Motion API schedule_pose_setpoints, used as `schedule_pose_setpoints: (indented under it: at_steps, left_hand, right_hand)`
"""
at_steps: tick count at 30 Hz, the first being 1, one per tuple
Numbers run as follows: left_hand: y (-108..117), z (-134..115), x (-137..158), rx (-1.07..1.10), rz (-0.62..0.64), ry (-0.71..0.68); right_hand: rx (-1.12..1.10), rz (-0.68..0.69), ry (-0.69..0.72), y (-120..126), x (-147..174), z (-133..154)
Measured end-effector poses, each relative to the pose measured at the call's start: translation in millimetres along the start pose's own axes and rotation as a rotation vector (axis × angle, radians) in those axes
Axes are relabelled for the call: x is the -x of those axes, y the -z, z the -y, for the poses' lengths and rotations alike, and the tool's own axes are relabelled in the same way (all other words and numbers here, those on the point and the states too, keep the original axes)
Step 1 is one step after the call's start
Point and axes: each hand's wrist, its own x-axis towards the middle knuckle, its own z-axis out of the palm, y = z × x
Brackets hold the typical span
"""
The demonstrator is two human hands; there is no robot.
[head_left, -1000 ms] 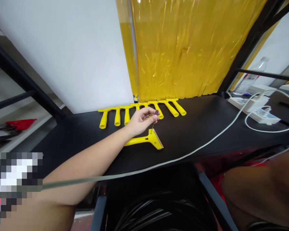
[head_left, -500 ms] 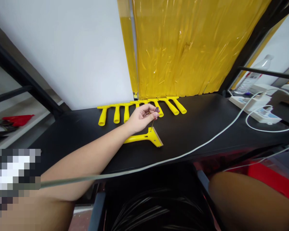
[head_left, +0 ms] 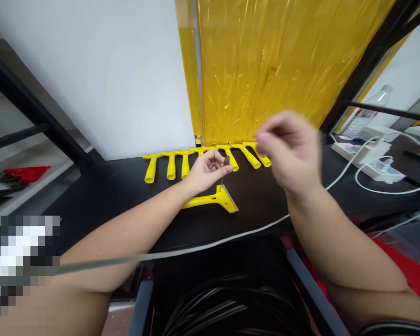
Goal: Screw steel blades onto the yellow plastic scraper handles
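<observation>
My left hand [head_left: 212,168] is closed around the small dark handle of a screwdriver [head_left: 227,160]. Its thin shaft points down, with the tip at the upper corner of the yellow scraper's head [head_left: 224,199]. That scraper lies flat on the black tabletop, a blade along its right edge; its handle runs left behind my wrist. My right hand [head_left: 290,154] is raised over the table to the right, blurred, fingers curled and thumb against the index finger. Whatever it may hold cannot be made out. Behind the hands lies a row of several yellow scrapers [head_left: 171,167].
A white cable [head_left: 245,234] crosses the table's front edge. Power strips [head_left: 383,171] with plugs lie at the right, near a clear plastic bottle [head_left: 371,112]. Black frame bars [head_left: 24,93] flank the table. A panel of yellow film [head_left: 273,60] stands behind, beside a white board [head_left: 101,70].
My right hand has come up from the lower right, out of view before, to above the table. The left hand keeps the screwdriver on the scraper, nearly unmoved.
</observation>
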Motion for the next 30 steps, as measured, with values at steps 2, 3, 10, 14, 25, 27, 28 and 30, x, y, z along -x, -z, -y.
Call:
schedule_pose_setpoints:
  at_steps: [2, 3, 10, 14, 25, 27, 28, 30]
  left_hand:
    - [0, 0, 0, 0.010, -0.008, 0.002]
    - [0, 0, -1, 0.015, -0.014, -0.001]
    - [0, 3, 0, 0.097, -0.007, 0.022]
    - [4, 2, 3, 0.068, 0.060, 0.019]
    - [15, -2, 1, -0.089, 0.171, -0.073]
    - [16, -4, -1, -0.135, 0.156, -0.093]
    - [16, -5, -1, -0.161, 0.138, -0.099]
    - [16, -7, -3, -0.223, 0.091, -0.096]
  right_hand:
    - [0.042, -0.061, 0.039, -7, -19, -15]
    - [0.070, -0.014, 0.031, -10, -29, -23]
    - [-0.088, 0.255, -0.092, -12, -56, -46]
    - [-0.204, 0.191, -0.029, -11, -47, -47]
    - [-0.339, 0.282, 0.015, -8, -32, -49]
    - [-0.371, 0.306, 0.042, -8, -30, -46]
    - [-0.389, 0.323, 0.053, -8, -29, -44]
    - [-0.414, 0.371, 0.061, -8, -28, -43]
